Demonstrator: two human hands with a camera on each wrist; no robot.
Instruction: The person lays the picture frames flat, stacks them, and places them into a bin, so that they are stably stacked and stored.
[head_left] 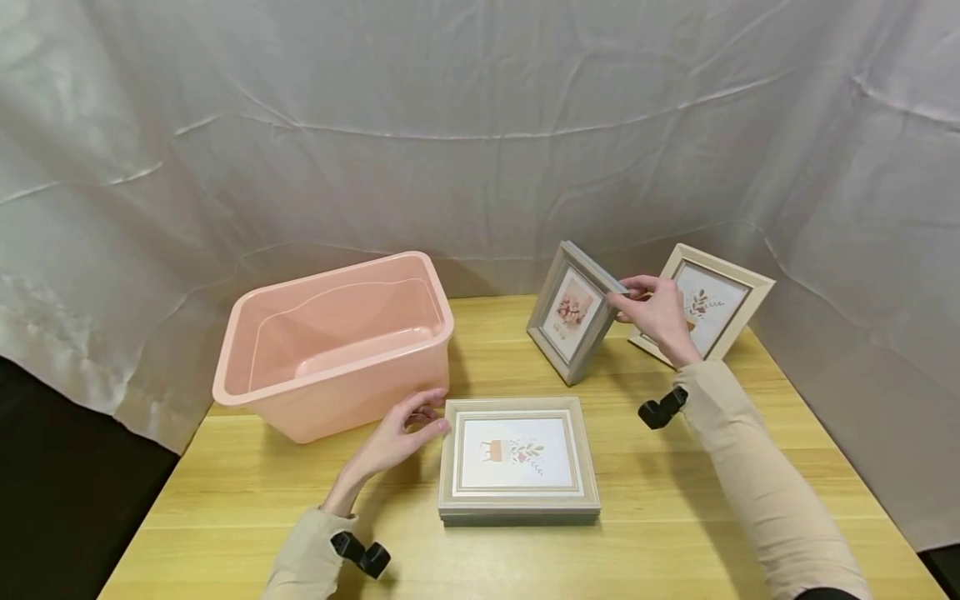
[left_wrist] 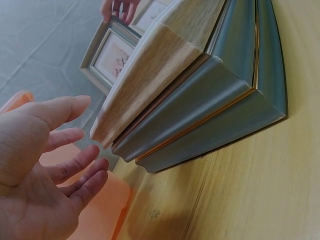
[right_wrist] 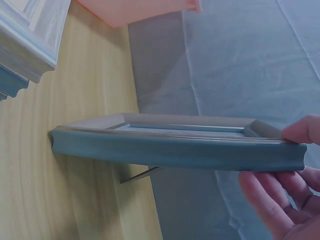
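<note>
My right hand (head_left: 656, 312) pinches the upper right corner of a grey picture frame (head_left: 573, 312) with a pink flower print, thumb on its front and fingers behind. The frame stands tilted back at the rear of the table; its thin back leg (right_wrist: 140, 174) shows in the right wrist view. My left hand (head_left: 397, 435), fingers loosely bent and holding nothing, hovers at the left edge of a stack of frames. On top lies a light wood frame (head_left: 517, 454) with a plant print, face up; grey-blue frames (left_wrist: 200, 125) lie under it.
A cream frame (head_left: 738, 325) with a plant print leans at the back right, partly behind my right hand. At the back left stands a pink plastic tub (head_left: 352, 392). A grey cloth (head_left: 480, 167) hangs behind the wooden table (head_left: 660, 533).
</note>
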